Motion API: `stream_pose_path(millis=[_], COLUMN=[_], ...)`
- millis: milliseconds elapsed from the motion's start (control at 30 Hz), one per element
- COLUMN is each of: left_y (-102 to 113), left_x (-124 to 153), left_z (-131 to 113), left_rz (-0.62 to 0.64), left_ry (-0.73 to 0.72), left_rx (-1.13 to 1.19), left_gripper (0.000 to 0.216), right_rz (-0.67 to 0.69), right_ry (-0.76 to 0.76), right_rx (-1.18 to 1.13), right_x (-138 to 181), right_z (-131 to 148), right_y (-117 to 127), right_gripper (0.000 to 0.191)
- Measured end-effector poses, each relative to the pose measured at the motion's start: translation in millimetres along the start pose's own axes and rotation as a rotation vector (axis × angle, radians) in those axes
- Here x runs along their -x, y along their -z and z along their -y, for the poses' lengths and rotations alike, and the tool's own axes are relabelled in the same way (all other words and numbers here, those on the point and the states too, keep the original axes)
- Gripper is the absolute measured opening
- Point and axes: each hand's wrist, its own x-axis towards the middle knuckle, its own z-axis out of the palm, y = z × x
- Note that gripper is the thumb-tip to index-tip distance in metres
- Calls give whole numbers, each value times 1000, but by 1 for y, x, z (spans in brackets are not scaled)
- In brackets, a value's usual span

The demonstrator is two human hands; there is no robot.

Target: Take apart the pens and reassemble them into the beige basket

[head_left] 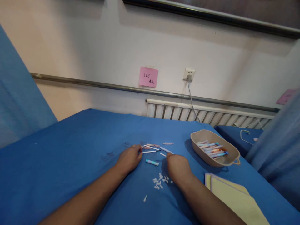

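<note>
Pen assembly seemed in hand: over the blue table (112,131), the left hand (130,157) pinched a thin white refill (150,152) and the right hand (178,168) a short white piece (163,154), the next move probably calling for the 2 parts to be aligned.

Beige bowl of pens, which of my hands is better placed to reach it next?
Probably your right hand: it is nearer the beige bowl, which stands on that side. Your left hand is farther off, beyond the light-blue tube.
</note>
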Motion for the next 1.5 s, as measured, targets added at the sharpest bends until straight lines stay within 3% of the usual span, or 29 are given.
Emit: stream_pose_path(millis=[300, 467, 667, 867, 1000, 1067, 1167, 1333, 1500], left_y=[-3, -7, -5, -3, -6, -6, -6, -3, 0], left_x=[1, 2, 11, 25, 22, 17, 11, 11, 16], left_z=[-1, 3, -12, -33, -31, -26, -20, -21, -26], left_rz=[14, -20, -43, -59, -93, -94, -12, 82, 100], left_ry=[-11, -35, -119, -197, -154, -77, 103, 249, 331], left_rx=[-58, 0, 131, 233, 458, 645, 949, 1419, 1607], left_gripper=[15, 17, 12, 12, 15, 22, 28, 30, 28], right_rz=[37, -56, -260, -200, -205, -262, -354, -269, -185], right_ry=[-22, -33, 167, 270, 248, 198, 61, -190, -190], right_rx=[-84, -145, -189, -75, -126, -299, -811, -1690, -2003], right_x=[-8, -11, -9, -7, -9, -13, -23, -32, -26], right_z=[-2, -6, 0, 7, 1, -6, -15, -20, -16], right_y=[-12, -13, -5, -6, -13, -18, -27, -28, -21], right_gripper=[21, 22, 34, 24, 23, 22, 19, 29, 35])
